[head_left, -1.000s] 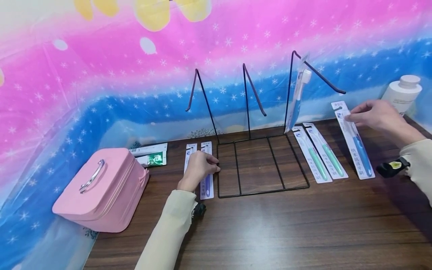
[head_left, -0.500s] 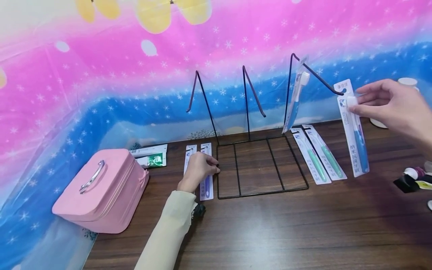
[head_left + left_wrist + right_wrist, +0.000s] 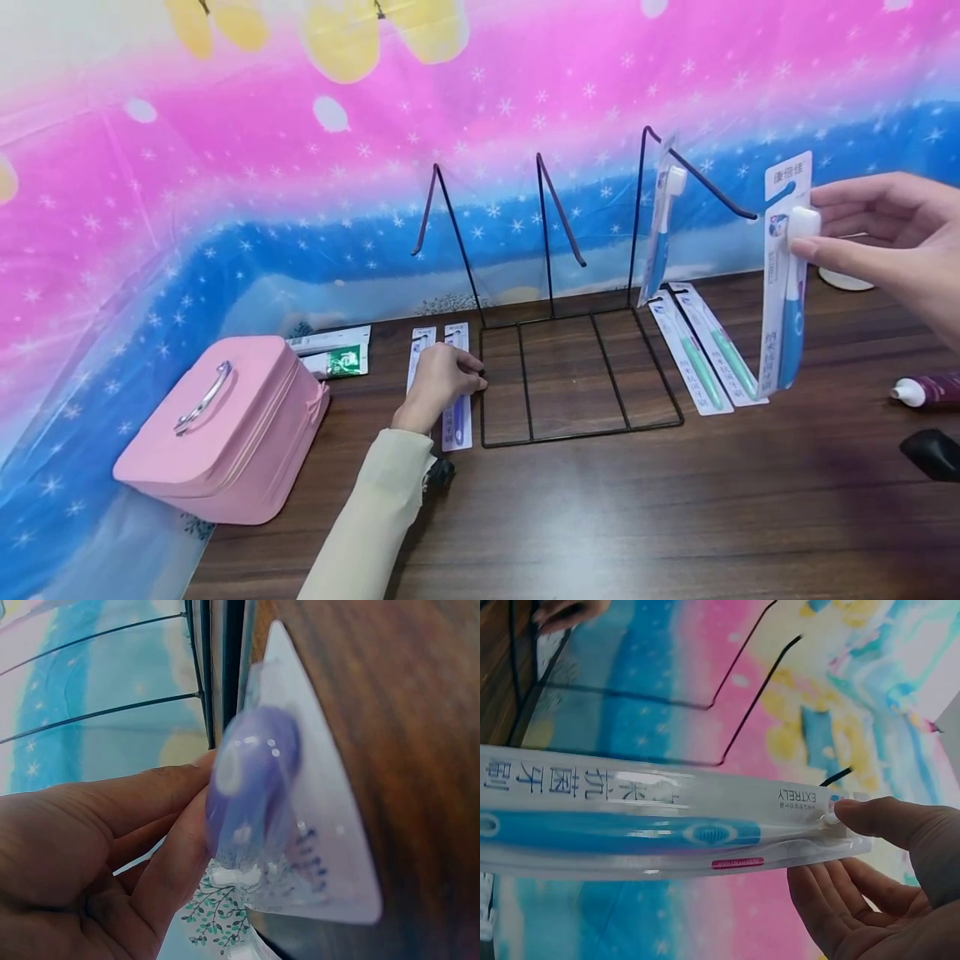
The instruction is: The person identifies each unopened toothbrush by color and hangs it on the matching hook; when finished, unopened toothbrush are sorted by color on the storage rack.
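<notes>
In the head view, my right hand [image 3: 900, 229] pinches a blue packaged toothbrush [image 3: 792, 333] near its top and holds it upright above the table. Its hang hole is close to the tip of the right hook on the black wire display rack [image 3: 547, 258]. On that hook hangs another blue packaged toothbrush [image 3: 660, 250]. My left hand [image 3: 437, 383] grips the rack's left base rod with thumb and fingers, over a purple packaged toothbrush [image 3: 459, 429]. In the left wrist view the purple handle end [image 3: 255, 780] hides those fingertips.
Two green packaged toothbrushes [image 3: 697, 367] lie right of the rack. A second package [image 3: 420, 350] lies left of the purple one. A pink case [image 3: 217, 425] and toothpaste [image 3: 345, 361] stand at left; a dark red tube [image 3: 930, 391] lies far right.
My right hand has lifted the blue packaged toothbrush off the table and brought it toward the right hook, turning it more upright. My left hand has stayed in place.
</notes>
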